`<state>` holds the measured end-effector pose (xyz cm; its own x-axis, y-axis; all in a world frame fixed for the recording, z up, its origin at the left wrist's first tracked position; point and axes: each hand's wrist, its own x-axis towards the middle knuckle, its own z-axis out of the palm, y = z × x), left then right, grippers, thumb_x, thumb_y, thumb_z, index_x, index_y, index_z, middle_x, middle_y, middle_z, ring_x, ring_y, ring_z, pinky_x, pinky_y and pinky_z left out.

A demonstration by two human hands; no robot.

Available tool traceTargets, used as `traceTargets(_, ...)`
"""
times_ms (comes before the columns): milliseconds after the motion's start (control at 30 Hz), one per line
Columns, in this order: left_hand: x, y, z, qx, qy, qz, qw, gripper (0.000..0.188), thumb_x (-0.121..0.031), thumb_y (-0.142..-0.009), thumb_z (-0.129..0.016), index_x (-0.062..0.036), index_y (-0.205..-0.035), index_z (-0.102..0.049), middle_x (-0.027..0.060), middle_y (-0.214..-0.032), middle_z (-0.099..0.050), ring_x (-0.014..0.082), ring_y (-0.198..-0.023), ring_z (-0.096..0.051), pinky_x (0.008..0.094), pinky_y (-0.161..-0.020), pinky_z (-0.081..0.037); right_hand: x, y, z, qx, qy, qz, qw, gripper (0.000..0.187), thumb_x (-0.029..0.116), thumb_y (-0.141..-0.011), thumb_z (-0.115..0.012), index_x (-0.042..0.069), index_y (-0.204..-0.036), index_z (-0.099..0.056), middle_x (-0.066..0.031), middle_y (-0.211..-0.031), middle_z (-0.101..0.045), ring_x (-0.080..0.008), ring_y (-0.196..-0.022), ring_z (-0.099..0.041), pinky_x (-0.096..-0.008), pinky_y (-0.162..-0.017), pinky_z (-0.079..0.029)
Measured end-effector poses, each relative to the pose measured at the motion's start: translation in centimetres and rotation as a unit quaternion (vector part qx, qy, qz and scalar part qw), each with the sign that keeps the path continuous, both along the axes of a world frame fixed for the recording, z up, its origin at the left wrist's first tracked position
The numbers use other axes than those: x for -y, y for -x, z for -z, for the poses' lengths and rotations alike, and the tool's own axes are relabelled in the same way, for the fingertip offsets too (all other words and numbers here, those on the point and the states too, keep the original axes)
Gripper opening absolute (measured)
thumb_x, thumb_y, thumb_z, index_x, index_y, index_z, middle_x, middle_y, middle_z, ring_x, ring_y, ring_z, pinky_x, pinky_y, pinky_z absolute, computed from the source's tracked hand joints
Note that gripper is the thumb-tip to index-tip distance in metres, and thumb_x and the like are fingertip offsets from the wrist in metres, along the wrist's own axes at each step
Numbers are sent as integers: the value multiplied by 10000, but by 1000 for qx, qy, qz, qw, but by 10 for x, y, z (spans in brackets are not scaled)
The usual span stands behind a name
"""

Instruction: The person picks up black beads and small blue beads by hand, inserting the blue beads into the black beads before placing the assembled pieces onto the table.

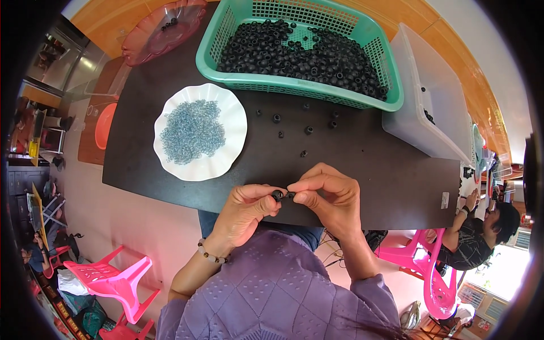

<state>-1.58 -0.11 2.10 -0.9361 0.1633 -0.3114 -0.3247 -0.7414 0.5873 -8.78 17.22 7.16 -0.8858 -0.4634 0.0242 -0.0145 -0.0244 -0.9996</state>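
Near the table's front edge, my left hand (242, 211) pinches a black round hollow part (277, 195) between thumb and fingers, its opening turned toward the right. Close beside it, my right hand (334, 195) has thumb and forefinger closed on a smaller black piece (290, 194). The two pieces nearly meet; whether they touch I cannot tell. Beyond my hands, several loose black parts (309, 130) lie scattered on the dark table (391, 170). A white scalloped plate (235, 127) on the left bears a heap of small clear bluish pieces (192, 133).
A green plastic basket (306, 85) full of black round parts stands at the back. To its right is a translucent white bin (422, 122) with a few parts inside. A pink dish (147, 39) sits back left. At far right, another person (473, 238) works beside pink chairs (411, 252).
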Motion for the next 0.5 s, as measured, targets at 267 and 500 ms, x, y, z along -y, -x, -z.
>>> traceTargets(267, 2, -1, 1, -13, 2, 3, 1000, 178, -168, -848, -675, -11, -932, -687, 51, -810, -607, 139, -727, -554, 276, -669, -446, 2, -2, 0, -76, -43, -17, 996, 139, -2, -767, -718, 48, -897, -722, -36, -767, -635, -108, -726, -572, -238, -647, -458)
traceTargets(500, 1, -1, 0, -13, 11, -4, 1000, 171, -162, -842, -681, -7, -914, -692, 49, -789, -595, 143, -720, -548, 278, -666, -445, 2, -3, 0, -101, -77, -11, 992, 144, 10, -745, -734, 56, -882, -724, -26, -746, -634, -125, -724, -553, -259, -645, -440)
